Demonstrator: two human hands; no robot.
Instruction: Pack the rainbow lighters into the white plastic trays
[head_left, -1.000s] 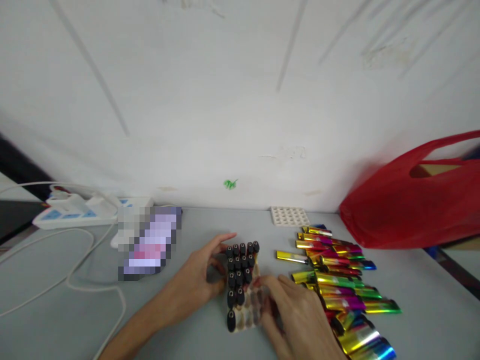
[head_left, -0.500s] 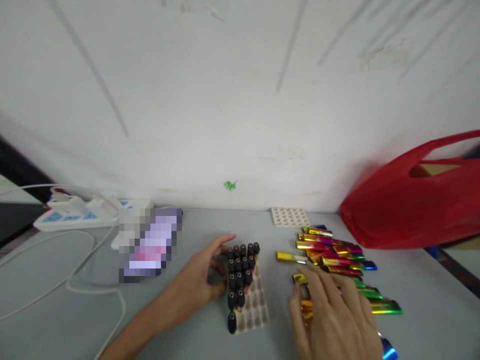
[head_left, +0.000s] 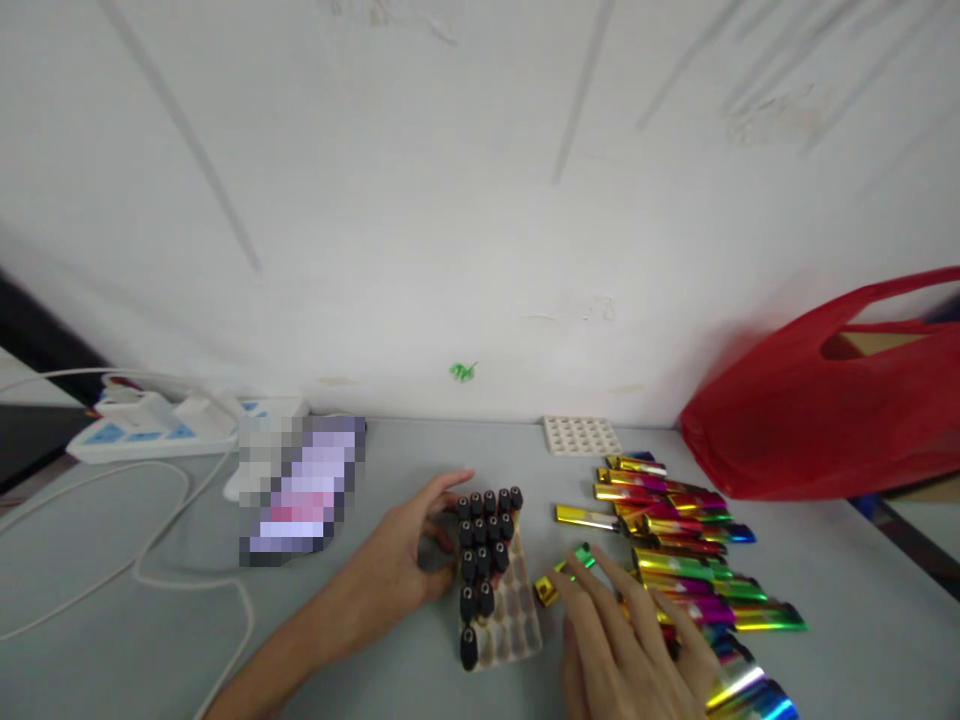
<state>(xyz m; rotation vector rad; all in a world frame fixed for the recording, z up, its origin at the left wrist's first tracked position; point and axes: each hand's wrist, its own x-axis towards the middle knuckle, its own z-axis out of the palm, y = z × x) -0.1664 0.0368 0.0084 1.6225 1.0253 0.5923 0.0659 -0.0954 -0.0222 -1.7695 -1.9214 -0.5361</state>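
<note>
My left hand (head_left: 401,548) curls round the left side of a pale tray (head_left: 521,635) with rows of round-ended slots. Its fingers touch the tray's edge, with the index finger stretched past the far corner. Black-topped lighters (head_left: 486,560) stand upright in the tray, filling the far and left slots. My right hand (head_left: 626,640) is just right of the tray, its fingers over a shiny gold-and-green lighter (head_left: 551,590); the thumb is hidden. Beside and partly under that hand lies a loose pile of shiny multicoloured lighters (head_left: 679,568). One gold-and-silver lighter (head_left: 585,517) sticks out leftward from the pile.
A second slotted pale tray (head_left: 581,435) lies by the wall. At the right stands a red bag (head_left: 817,400). On the left are a phone (head_left: 307,490), a white power strip (head_left: 187,425) and a loose white cable (head_left: 187,580) across the grey table.
My right hand has shifted left toward the tray, bringing the gold-and-green lighter out of the pile with it. More of the pile is uncovered. My left hand stays at the tray.
</note>
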